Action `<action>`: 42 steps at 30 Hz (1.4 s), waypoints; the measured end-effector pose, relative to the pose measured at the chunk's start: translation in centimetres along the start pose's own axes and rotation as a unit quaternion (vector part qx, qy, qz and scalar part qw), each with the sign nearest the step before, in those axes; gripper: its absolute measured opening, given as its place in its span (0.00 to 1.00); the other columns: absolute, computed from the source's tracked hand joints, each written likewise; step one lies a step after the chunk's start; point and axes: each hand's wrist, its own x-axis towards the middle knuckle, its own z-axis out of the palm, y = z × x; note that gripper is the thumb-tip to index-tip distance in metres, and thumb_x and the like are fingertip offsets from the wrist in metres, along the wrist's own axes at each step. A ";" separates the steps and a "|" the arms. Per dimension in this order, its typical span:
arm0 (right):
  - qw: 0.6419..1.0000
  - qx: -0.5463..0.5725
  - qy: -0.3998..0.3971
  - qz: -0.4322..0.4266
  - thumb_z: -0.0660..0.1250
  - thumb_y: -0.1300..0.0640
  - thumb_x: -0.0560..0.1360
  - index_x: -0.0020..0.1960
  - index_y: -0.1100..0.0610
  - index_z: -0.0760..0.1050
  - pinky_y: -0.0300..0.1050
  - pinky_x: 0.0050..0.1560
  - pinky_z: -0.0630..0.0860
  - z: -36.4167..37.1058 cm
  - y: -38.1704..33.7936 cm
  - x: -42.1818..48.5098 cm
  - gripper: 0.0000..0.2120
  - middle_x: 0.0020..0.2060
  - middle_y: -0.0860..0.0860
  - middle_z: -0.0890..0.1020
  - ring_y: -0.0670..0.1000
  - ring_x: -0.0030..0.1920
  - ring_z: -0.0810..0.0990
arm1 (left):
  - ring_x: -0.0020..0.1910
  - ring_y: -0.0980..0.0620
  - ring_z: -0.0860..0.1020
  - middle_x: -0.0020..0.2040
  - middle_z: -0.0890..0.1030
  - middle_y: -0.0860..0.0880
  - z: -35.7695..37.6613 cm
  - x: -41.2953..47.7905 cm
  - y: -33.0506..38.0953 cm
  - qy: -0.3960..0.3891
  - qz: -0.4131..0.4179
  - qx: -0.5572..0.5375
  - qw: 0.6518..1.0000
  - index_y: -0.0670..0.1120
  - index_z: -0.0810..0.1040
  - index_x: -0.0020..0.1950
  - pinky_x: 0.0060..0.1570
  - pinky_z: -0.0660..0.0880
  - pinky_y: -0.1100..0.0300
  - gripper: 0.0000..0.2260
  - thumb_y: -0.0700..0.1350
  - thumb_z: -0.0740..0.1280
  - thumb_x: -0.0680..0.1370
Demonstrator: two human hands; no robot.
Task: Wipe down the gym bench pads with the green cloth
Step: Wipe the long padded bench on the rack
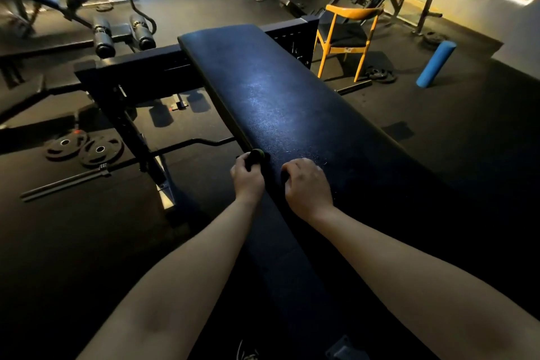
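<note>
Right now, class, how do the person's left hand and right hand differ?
The left hand grips the green cloth; the right hand holds nothing visible. The left hand sits at the left edge of the bench pad; the right hand rests on its top. Both have curled fingers.

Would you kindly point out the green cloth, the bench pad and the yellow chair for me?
green cloth [257,152]: head view, visible green edge.
bench pad [277,96]: head view, glossy top surface.
yellow chair [355,12]: head view, curved backrest.
</note>
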 end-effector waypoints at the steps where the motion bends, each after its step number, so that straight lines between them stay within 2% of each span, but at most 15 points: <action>1: 0.999 -0.036 0.015 -0.008 0.62 0.61 0.73 0.53 0.52 0.78 0.53 0.54 0.68 0.2 0.4 -0.7 0.11 0.53 0.48 0.80 0.55 0.56 0.75 | 0.57 0.49 0.73 0.64 0.69 0.42 0.6 -0.1 0.1 -0.001 -0.001 0.004 1.000 0.43 0.76 0.63 0.66 0.67 0.62 0.10 0.41 0.65 0.81; 3: 0.997 -0.058 0.042 -0.016 0.63 0.58 0.74 0.58 0.50 0.78 0.54 0.53 0.70 0.7 0.7 -2.0 0.14 0.59 0.47 0.80 0.55 0.59 0.76 | 0.56 0.51 0.72 0.65 0.68 0.41 0.9 -1.0 -0.4 0.002 0.010 0.021 1.000 0.42 0.76 0.62 0.63 0.66 0.65 0.10 0.39 0.64 0.81; 7: 0.998 -0.018 0.053 -0.019 0.64 0.58 0.74 0.57 0.52 0.78 0.54 0.54 0.71 0.4 0.7 -2.3 0.13 0.58 0.49 0.80 0.56 0.59 0.77 | 0.61 0.45 0.74 0.65 0.70 0.41 0.5 -3.6 -1.7 -0.005 0.014 0.056 0.998 0.43 0.76 0.61 0.68 0.68 0.53 0.11 0.35 0.63 0.80; 11: 1.000 0.000 0.026 -0.003 0.63 0.58 0.75 0.55 0.53 0.77 0.52 0.53 0.69 -0.6 0.5 -2.4 0.10 0.51 0.53 0.76 0.57 0.49 0.77 | 0.55 0.51 0.72 0.61 0.70 0.44 0.7 -6.5 -2.2 -0.005 0.015 0.054 0.998 0.44 0.76 0.58 0.58 0.68 0.62 0.09 0.35 0.63 0.80; 14: 0.999 -0.006 0.033 -0.014 0.64 0.58 0.76 0.55 0.54 0.78 0.52 0.51 0.72 -1.2 0.6 -3.1 0.10 0.51 0.53 0.78 0.59 0.48 0.79 | 0.56 0.49 0.73 0.58 0.71 0.46 0.8 -8.9 -2.9 -0.004 0.012 0.042 0.999 0.46 0.75 0.55 0.56 0.66 0.64 0.06 0.37 0.64 0.80; 16: 0.999 0.011 0.030 -0.024 0.64 0.59 0.75 0.55 0.55 0.78 0.52 0.52 0.74 -1.3 0.7 -3.8 0.10 0.51 0.53 0.79 0.58 0.53 0.78 | 0.55 0.49 0.73 0.58 0.72 0.45 0.6 -10.4 -3.6 -0.009 0.007 0.031 0.999 0.46 0.74 0.54 0.57 0.68 0.61 0.04 0.39 0.65 0.81; 19: 0.999 0.025 0.026 -0.036 0.63 0.61 0.75 0.55 0.57 0.77 0.54 0.58 0.75 -1.0 1.1 -4.8 0.10 0.52 0.54 0.78 0.58 0.59 0.75 | 0.56 0.46 0.75 0.59 0.75 0.42 0.3 -11.1 -4.2 -0.022 0.000 0.038 0.999 0.48 0.75 0.54 0.63 0.72 0.49 0.03 0.41 0.65 0.81; 23: 0.999 0.035 0.006 0.005 0.62 0.58 0.78 0.57 0.55 0.76 0.52 0.49 0.75 -1.5 1.0 -5.2 0.10 0.54 0.56 0.73 0.58 0.59 0.69 | 0.56 0.44 0.78 0.59 0.77 0.42 -0.2 -9.1 -2.8 0.014 -0.019 0.019 1.000 0.56 0.74 0.52 0.63 0.74 0.45 0.06 0.45 0.67 0.79; 25: 0.999 0.039 -0.006 0.007 0.61 0.57 0.78 0.57 0.55 0.76 0.53 0.49 0.75 -1.7 1.0 -5.1 0.09 0.53 0.55 0.72 0.57 0.59 0.69 | 0.57 0.43 0.78 0.60 0.77 0.42 0.2 -7.3 -2.5 0.019 -0.042 0.011 0.999 0.57 0.73 0.54 0.63 0.75 0.45 0.07 0.48 0.67 0.78; 27: 0.998 0.054 -0.011 0.004 0.60 0.57 0.78 0.55 0.55 0.76 0.53 0.50 0.75 -1.9 1.1 -5.1 0.08 0.53 0.55 0.74 0.58 0.58 0.70 | 0.56 0.45 0.78 0.60 0.77 0.42 0.7 -7.4 -1.5 0.006 -0.041 0.037 0.998 0.55 0.74 0.55 0.64 0.74 0.47 0.07 0.48 0.67 0.77; 29: 0.998 0.066 -0.005 0.005 0.61 0.59 0.77 0.53 0.56 0.77 0.53 0.52 0.73 -1.9 1.2 -5.3 0.08 0.52 0.56 0.75 0.59 0.57 0.72 | 0.55 0.49 0.74 0.60 0.73 0.45 1.0 -8.7 -0.8 -0.002 -0.016 0.071 0.997 0.46 0.76 0.59 0.65 0.71 0.55 0.09 0.42 0.66 0.80; 31: 0.998 0.066 0.011 0.003 0.63 0.60 0.75 0.52 0.57 0.78 0.53 0.54 0.72 -1.8 1.2 -5.7 0.08 0.50 0.57 0.77 0.60 0.54 0.75 | 0.54 0.50 0.71 0.58 0.70 0.45 1.0 -10.1 -1.0 -0.003 0.016 0.109 0.994 0.41 0.76 0.60 0.62 0.68 0.62 0.10 0.36 0.64 0.79; 34: 0.997 0.069 0.017 0.002 0.63 0.61 0.74 0.52 0.58 0.78 0.52 0.57 0.71 -1.8 1.2 -6.0 0.09 0.49 0.57 0.77 0.60 0.54 0.75 | 0.51 0.52 0.70 0.56 0.68 0.46 0.9 -11.7 -1.3 -0.015 0.049 0.162 0.985 0.40 0.77 0.56 0.55 0.63 0.69 0.09 0.33 0.63 0.78; 39: 0.995 0.098 0.008 0.009 0.59 0.60 0.72 0.49 0.59 0.78 0.51 0.55 0.70 -2.3 1.4 -6.4 0.10 0.48 0.56 0.78 0.60 0.53 0.74 | 0.47 0.52 0.70 0.53 0.69 0.49 0.4 -14.1 -1.7 -0.030 0.071 0.190 0.979 0.45 0.74 0.52 0.52 0.65 0.62 0.03 0.39 0.64 0.79; 42: 0.993 0.120 0.007 0.011 0.58 0.60 0.71 0.51 0.59 0.80 0.51 0.55 0.70 -2.5 1.5 -6.4 0.14 0.48 0.56 0.78 0.59 0.52 0.75 | 0.48 0.52 0.70 0.53 0.71 0.47 0.0 -14.3 -2.5 -0.042 0.074 0.188 0.979 0.46 0.73 0.50 0.52 0.66 0.60 0.04 0.39 0.64 0.79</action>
